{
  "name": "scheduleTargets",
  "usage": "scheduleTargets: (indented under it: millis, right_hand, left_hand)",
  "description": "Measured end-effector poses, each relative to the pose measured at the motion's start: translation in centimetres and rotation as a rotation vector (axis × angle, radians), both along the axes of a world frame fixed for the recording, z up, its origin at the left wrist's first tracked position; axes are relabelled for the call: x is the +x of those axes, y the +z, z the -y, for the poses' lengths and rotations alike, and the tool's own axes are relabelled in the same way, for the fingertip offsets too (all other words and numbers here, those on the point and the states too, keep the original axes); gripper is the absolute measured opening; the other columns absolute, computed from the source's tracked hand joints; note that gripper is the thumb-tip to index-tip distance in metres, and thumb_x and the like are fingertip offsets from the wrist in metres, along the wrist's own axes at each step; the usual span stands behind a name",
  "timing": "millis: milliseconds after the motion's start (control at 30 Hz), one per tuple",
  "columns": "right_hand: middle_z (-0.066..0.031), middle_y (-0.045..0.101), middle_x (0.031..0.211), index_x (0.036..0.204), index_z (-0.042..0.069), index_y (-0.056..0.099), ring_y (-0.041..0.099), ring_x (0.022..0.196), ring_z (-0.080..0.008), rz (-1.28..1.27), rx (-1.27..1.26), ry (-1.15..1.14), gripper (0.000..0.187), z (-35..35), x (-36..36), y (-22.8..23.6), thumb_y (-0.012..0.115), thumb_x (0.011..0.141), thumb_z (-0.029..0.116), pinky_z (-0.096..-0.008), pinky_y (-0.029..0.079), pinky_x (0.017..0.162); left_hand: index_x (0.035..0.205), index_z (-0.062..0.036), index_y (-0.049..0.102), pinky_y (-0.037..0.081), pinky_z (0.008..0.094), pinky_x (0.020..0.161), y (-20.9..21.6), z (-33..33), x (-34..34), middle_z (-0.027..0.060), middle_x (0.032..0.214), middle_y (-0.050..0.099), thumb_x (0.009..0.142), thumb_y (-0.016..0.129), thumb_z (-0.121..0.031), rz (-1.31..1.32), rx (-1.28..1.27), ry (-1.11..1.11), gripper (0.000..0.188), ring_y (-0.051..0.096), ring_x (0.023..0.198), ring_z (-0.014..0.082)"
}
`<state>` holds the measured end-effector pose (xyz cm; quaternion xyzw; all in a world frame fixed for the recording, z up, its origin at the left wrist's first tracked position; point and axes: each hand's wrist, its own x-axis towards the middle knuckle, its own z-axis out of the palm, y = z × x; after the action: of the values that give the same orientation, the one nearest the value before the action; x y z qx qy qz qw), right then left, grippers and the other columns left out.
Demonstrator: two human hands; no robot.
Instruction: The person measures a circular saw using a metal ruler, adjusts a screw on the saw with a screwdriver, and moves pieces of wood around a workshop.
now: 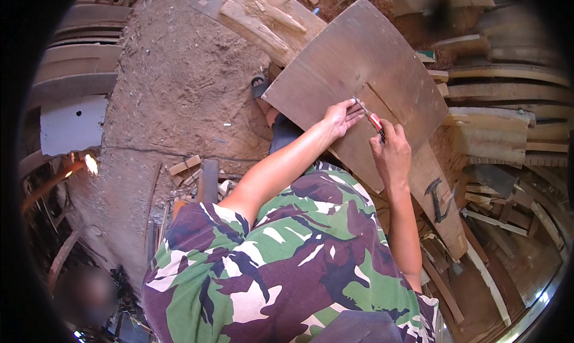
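Note:
My right hand [391, 149] is closed round the red and black handle of a screwdriver [375, 121]. Its thin metal shaft points up and left toward my left hand [342, 117]. There the thumb and fingers meet at the shaft's tip, some fingers stretched out beneath it; whether a small piece sits at the tip is too small to tell. Both hands are above a brown wooden board [323, 62], lying at an angle before me. A narrow dark slot or strip [382, 101] runs across its surface, just beyond the screwdriver.
A dark claw hammer [439, 201] lies on a plank [421, 175] at the right. Stacked boards [508, 92] and offcuts fill the right side. A rough plank [263, 20] extends beyond the board. Wood scraps [185, 165] lie on the dirt floor [179, 74]. A blurred person [86, 295] is at lower left.

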<state>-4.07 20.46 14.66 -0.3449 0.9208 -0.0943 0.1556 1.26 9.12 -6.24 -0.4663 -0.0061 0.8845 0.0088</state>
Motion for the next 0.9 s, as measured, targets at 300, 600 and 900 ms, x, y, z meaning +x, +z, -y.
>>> scheduleTargets:
  millis: [300,600,900]
  right_hand:
    - [-0.0208,0.067,0.107,0.125,0.007,0.064,0.074,0.092,-0.0439,-0.073,-0.140,0.169,0.028,4.5,-3.8,0.2,0.071,0.105,0.025,-0.0550,0.061,0.078]
    - [-0.0213,0.068,0.116,0.122,0.006,0.062,0.075,0.098,-0.0395,-0.104,-0.213,0.502,0.038,4.9,-6.9,0.5,0.076,0.100,0.033,-0.0522,0.064,0.075]
    - [-0.0153,0.075,0.100,0.127,0.011,0.066,0.080,0.084,-0.0369,-0.301,-0.278,0.542,0.040,5.5,-4.0,0.0,0.075,0.100,0.039,-0.0540,0.064,0.081]
  left_hand:
    - [0.124,-0.0040,0.072,0.063,0.0462,0.106,0.7,0.6,1.9,0.0144,0.129,0.078,0.111,0.066,-0.019,-0.055,-0.365,-0.254,0.021,0.075,0.124,0.0298]
    - [0.123,-0.0102,0.080,0.062,0.0467,0.096,3.7,2.7,0.7,0.0163,0.127,0.078,0.094,0.077,-0.010,-0.189,-1.870,-0.479,0.029,0.076,0.113,0.0381]
    - [0.101,-0.0106,0.080,0.062,0.0583,0.079,2.1,4.5,-0.4,0.0252,0.097,0.078,0.101,0.066,-0.024,-0.082,-2.061,-0.833,0.019,0.078,0.090,0.0459]
